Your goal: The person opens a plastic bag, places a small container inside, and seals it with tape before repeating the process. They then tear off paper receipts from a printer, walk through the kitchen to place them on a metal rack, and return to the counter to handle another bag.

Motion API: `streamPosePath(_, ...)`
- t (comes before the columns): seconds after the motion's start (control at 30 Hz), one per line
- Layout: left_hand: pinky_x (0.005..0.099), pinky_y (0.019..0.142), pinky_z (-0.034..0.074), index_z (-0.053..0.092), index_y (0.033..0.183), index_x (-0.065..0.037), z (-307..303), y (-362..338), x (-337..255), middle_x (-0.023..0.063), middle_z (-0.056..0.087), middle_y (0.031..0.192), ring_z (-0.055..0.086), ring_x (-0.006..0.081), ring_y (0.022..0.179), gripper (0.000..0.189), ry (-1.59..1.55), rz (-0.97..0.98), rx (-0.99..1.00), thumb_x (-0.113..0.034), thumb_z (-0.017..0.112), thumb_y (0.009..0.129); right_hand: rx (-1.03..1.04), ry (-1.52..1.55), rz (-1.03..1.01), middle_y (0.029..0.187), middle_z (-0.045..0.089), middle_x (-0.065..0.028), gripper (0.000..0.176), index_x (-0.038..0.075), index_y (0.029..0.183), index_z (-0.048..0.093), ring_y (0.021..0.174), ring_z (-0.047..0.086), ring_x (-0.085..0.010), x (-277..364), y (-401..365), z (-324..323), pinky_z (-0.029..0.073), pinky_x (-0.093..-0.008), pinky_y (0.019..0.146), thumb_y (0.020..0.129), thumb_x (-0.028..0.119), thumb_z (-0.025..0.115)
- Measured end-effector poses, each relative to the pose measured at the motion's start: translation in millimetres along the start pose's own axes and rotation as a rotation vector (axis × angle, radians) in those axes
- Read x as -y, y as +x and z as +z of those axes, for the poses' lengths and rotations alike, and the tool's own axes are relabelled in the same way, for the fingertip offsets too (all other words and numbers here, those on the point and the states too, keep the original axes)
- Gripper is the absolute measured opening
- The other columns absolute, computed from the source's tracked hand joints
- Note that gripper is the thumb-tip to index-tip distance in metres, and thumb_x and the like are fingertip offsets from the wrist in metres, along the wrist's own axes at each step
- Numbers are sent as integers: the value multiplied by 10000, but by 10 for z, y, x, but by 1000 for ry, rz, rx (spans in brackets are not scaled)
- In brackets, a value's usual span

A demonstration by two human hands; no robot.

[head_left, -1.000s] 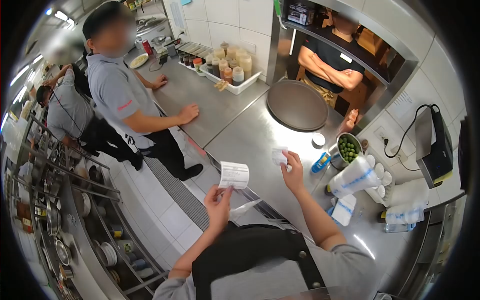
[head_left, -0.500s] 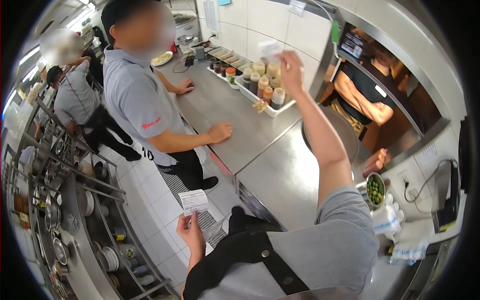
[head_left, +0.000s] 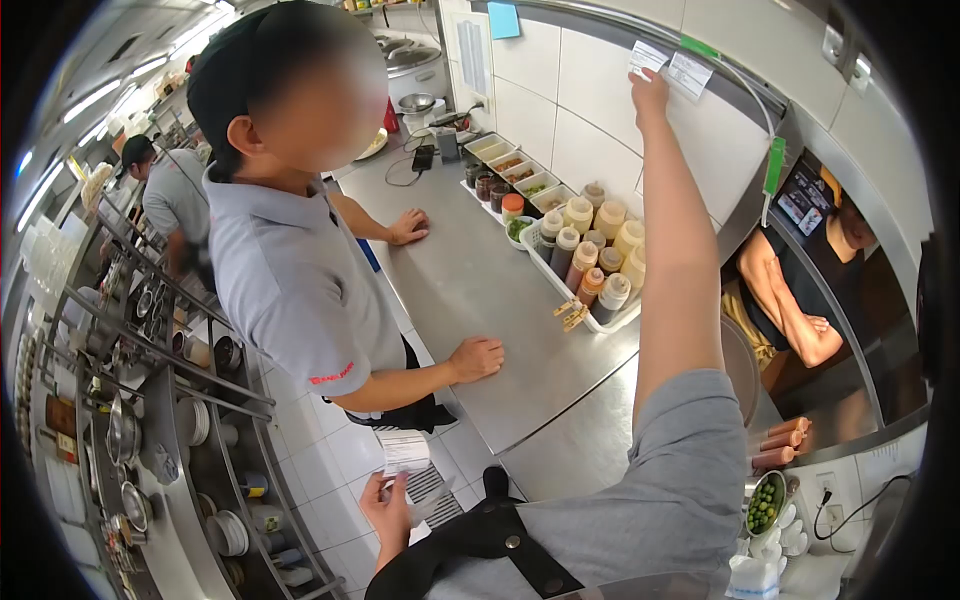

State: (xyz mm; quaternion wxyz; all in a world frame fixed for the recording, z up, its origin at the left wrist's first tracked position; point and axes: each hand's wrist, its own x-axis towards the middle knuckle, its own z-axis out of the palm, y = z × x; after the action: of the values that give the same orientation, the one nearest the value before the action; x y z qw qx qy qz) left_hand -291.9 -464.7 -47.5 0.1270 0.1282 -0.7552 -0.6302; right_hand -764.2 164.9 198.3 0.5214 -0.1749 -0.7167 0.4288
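Stretched far up to the wall, my right hand (head_left: 650, 97) pinches a small printed order slip (head_left: 648, 57). Its top edge is right at the metal ticket rail (head_left: 742, 88), beside a second slip (head_left: 690, 75) that hangs there. Low in front of my apron, my left hand (head_left: 388, 510) grips another printed order slip (head_left: 406, 451) between thumb and fingers, its printed side facing up. A pale, thin strip (head_left: 432, 496) shows just beyond those fingers.
A steel counter (head_left: 450, 260) holds a white basket (head_left: 600, 325) of squeeze bottles and topping trays (head_left: 520, 172). A co-worker (head_left: 290, 250) leans on it at left. Another person (head_left: 800, 300) stands behind the pass window. Shelves of dishes (head_left: 200, 430) line the left.
My right hand has gone up from above the squeeze bottles to the rail with its slip. My left hand still holds its slip low. The view has shifted toward the wall.
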Motion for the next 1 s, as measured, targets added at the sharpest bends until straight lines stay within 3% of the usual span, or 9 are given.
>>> streamPosePath(0.27, 233, 717, 467, 692, 944, 38, 41, 139, 186, 47, 711, 868, 608, 79, 787, 86, -77, -129, 176, -21, 726, 892, 108, 353, 223, 1317, 627, -195, 493, 68, 1319, 644, 1229, 577, -303, -373, 910, 82, 449, -418, 1025, 849, 197, 725)
streamPosePath(0.47, 242, 708, 466, 688, 902, 37, -51, 267, 292, 42, 701, 832, 606, 89, 777, 92, -45, -185, 226, -38, 740, 886, 126, -330, -138, 986, 751, -119, 228, 72, 987, 781, 960, 686, -253, -212, -750, 266, 513, -368, 912, 850, 102, 600)
streamPosePath(0.6, 239, 686, 465, 698, 897, 28, -318, 548, 487, 35, 697, 803, 602, 79, 764, 93, 29, -136, 304, -46, 750, 874, 1263, -589, -30, 844, 712, -163, 206, 12, 914, 738, 827, 660, -256, -165, -2474, 46, 517, -402, 732, 799, 170, 672)
streamPosePath(0.63, 237, 679, 464, 701, 898, 26, -373, 636, 417, 33, 696, 796, 600, 75, 760, 93, 69, -115, 311, -47, 752, 871, 1762, -644, -959, 823, 715, -148, 168, 21, 899, 745, 758, 670, -233, -250, -2775, -38, 520, -396, 655, 776, 123, 693)
streamPosePath(0.67, 235, 670, 464, 702, 901, 24, -475, 724, 319, 29, 691, 790, 593, 71, 755, 94, 180, -122, 321, -47, 754, 866, 1819, -566, 18, 806, 723, -116, 154, 37, 910, 751, 692, 676, -191, -304, -3137, -206, 528, -360, 610, 777, 86, 690)
streamPosePath(0.7, 234, 660, 464, 703, 905, 21, -592, 873, 130, 26, 685, 784, 586, 67, 749, 96, 293, -138, 322, -47, 755, 862, 2108, -298, 367, 808, 738, -79, 130, 41, 886, 758, 715, 704, -154, -432, -3378, -175, 557, -317, 623, 797, 83, 672)
streamPosePath(0.73, 236, 654, 467, 699, 898, 26, -719, 1017, 141, 25, 684, 790, 586, 70, 749, 98, 253, -165, 245, -47, 753, 862, 2181, -342, 146, 854, 756, -73, 165, 25, 917, 762, 766, 727, -164, -748, -3802, -252, 584, -305, 660, 823, 95, 646)
streamPosePath(0.87, 254, 663, 470, 700, 878, 29, -1355, 1602, 354, 20, 685, 813, 588, 82, 752, 112, 116, -29, -88, -67, 755, 859, 2397, -400, 899, 943, 756, -123, 220, -29, 1056, 740, 802, 753, -220, -220, -5249, -596, 628, -309, 676, 917, 126, 670)
streamPosePath(1.0, 232, 724, 459, 707, 883, 21, -2050, 2234, 478, 19, 686, 826, 602, 89, 829, 59, -36, -17, -306, -34, 728, 875, 2605, -160, 621, 977, 739, -96, 326, 48, 1209, 693, 783, 712, -159, 464, -6897, -476, 586, -292, 639, 922, 201, 704)
